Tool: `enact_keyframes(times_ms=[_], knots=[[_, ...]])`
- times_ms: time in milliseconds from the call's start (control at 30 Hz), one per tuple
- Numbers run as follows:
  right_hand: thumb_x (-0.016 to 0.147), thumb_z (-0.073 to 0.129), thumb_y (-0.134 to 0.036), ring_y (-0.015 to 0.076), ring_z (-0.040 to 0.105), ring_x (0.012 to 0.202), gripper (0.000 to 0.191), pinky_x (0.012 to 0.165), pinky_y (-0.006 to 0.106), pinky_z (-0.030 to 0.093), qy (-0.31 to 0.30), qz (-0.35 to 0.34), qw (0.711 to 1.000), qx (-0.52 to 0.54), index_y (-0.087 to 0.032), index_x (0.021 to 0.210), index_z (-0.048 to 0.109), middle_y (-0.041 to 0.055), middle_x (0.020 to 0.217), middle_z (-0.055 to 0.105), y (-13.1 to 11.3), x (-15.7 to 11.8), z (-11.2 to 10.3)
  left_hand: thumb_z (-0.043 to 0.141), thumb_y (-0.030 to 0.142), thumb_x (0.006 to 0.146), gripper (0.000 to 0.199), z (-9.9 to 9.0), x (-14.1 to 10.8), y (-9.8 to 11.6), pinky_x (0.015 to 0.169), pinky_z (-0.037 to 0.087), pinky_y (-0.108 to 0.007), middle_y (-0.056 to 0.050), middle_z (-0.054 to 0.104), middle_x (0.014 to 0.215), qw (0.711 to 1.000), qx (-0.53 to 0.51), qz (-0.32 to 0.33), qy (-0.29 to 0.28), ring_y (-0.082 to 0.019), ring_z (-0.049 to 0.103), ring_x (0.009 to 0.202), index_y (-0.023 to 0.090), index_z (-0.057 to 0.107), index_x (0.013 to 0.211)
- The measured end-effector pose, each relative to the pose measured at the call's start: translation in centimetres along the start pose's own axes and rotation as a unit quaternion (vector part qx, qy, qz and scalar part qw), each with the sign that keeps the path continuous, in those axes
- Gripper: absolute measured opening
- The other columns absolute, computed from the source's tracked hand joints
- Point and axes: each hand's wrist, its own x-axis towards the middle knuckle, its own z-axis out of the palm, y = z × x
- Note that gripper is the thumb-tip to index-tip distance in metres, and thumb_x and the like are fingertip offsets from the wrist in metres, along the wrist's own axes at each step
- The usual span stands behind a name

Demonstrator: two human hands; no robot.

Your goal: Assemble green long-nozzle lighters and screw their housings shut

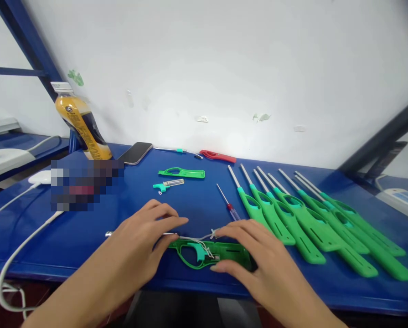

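A green lighter half-shell (229, 249) lies near the table's front edge, its inner side up. It holds a teal trigger (199, 251) and thin pale wires (207, 249). My left hand (149, 232) is at its left end, fingers apart, the thumb touching where a metal rod (109, 234) meets the shell; the hand covers most of the rod. Around the shell's right part is my right hand (255, 243), thumb at the lower edge and index fingertip at a small white piece (213, 234) on the wire. Its other fingers are hidden.
Several green lighters (313, 228) lie on the right. Behind my hands are a screwdriver (231, 209), another green half-shell (186, 173), a teal trigger with a clear part (167, 185) and a red shell (219, 156). A phone (136, 153), bottle (82, 120) and white cables (19, 241) occupy the left.
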Motion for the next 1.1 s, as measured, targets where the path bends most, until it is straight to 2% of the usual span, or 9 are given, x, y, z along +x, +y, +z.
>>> enact_keyframes(times_ms=[100,167,233,300,400,567,733,933,1100], knots=[[0.101,0.083,-0.037,0.029,0.073,0.12,0.036,0.101,0.047,0.061,0.001,0.009,1.0,-0.007,-0.04,0.133,0.067,-0.0001,0.127,0.076,0.2,0.1,-1.0,0.064,0.025,0.108,0.028,-0.4,-0.8,-1.1,0.1,0.056,-0.041,-0.003,0.077,0.122,0.996,-0.034,-0.074,-0.037,-0.028,0.07,0.115,0.034,0.083,0.126],[0.1,0.084,-0.039,0.0294,0.074,0.119,0.041,0.102,0.049,0.061,-0.025,0.009,0.999,-0.018,-0.041,0.137,0.066,0.0002,0.13,0.076,0.3,0.1,-1.3,0.064,0.028,0.109,0.026,-0.4,-1.0,-1.3,0.104,0.054,-0.041,-0.001,0.077,0.125,0.991,-0.049,-0.104,-0.063,-0.027,0.071,0.117,0.036,0.083,0.126],[0.097,0.087,-0.034,0.0294,0.076,0.115,0.044,0.104,0.051,0.061,-0.058,0.006,0.998,-0.027,-0.039,0.136,0.068,-0.0002,0.129,0.077,0.5,0.1,-1.2,0.065,0.028,0.107,0.026,-0.3,-0.9,-1.2,0.103,0.053,-0.039,-0.001,0.077,0.124,0.988,-0.058,-0.123,-0.071,-0.026,0.072,0.116,0.036,0.083,0.124],[0.095,0.088,-0.026,0.0284,0.078,0.11,0.039,0.103,0.051,0.061,-0.08,0.001,0.996,-0.031,-0.036,0.128,0.071,-0.0012,0.124,0.079,0.6,0.0,-0.8,0.063,0.026,0.107,0.025,-0.2,-0.7,-1.0,0.099,0.053,-0.036,0.0,0.078,0.118,0.986,-0.071,-0.128,-0.08,-0.024,0.073,0.109,0.034,0.085,0.117],[0.095,0.087,-0.019,0.0269,0.079,0.103,0.031,0.096,0.048,0.064,-0.088,-0.005,0.996,-0.03,-0.033,0.119,0.073,-0.0023,0.116,0.08,0.7,-0.1,-0.5,0.059,0.025,0.108,0.027,-0.2,-0.3,-0.7,0.094,0.051,-0.033,0.002,0.077,0.11,0.984,-0.091,-0.125,-0.094,-0.021,0.073,0.1,0.032,0.085,0.107],[0.094,0.088,-0.019,0.026,0.079,0.099,0.031,0.091,0.045,0.065,-0.08,-0.01,0.996,-0.034,-0.033,0.118,0.074,-0.0021,0.112,0.079,0.9,-0.1,-0.4,0.062,0.027,0.107,0.026,-0.3,-0.5,-0.9,0.099,0.049,-0.032,0.003,0.077,0.116,0.983,-0.095,-0.126,-0.09,-0.021,0.073,0.109,0.037,0.083,0.12],[0.094,0.088,-0.021,0.0253,0.079,0.096,0.029,0.087,0.043,0.066,-0.09,0.005,0.995,-0.03,-0.034,0.117,0.077,-0.0001,0.111,0.078,1.0,-0.1,-0.4,0.059,0.017,0.108,0.029,-0.5,-0.3,-0.7,0.089,0.049,-0.026,0.004,0.073,0.11,0.983,-0.117,-0.095,-0.102,-0.015,0.072,0.096,0.034,0.083,0.11],[0.098,0.084,-0.027,0.0257,0.078,0.098,0.024,0.087,0.043,0.067,-0.105,0.025,0.994,-0.017,-0.037,0.118,0.078,0.0013,0.115,0.076,1.3,-0.1,-0.4,0.062,0.012,0.107,0.028,-1.0,0.1,-0.2,0.084,0.049,-0.021,0.005,0.074,0.105,0.988,-0.122,-0.056,-0.07,-0.012,0.073,0.091,0.031,0.084,0.108],[0.1,0.082,-0.033,0.0244,0.078,0.1,0.022,0.088,0.04,0.067,-0.107,0.026,0.994,-0.013,-0.039,0.121,0.077,0.0002,0.116,0.076,1.7,-0.3,-0.4,0.061,0.013,0.109,0.031,-1.3,0.0,-0.3,0.083,0.05,-0.021,0.004,0.077,0.109,0.989,-0.121,-0.036,-0.072,-0.012,0.075,0.092,0.031,0.086,0.109]])
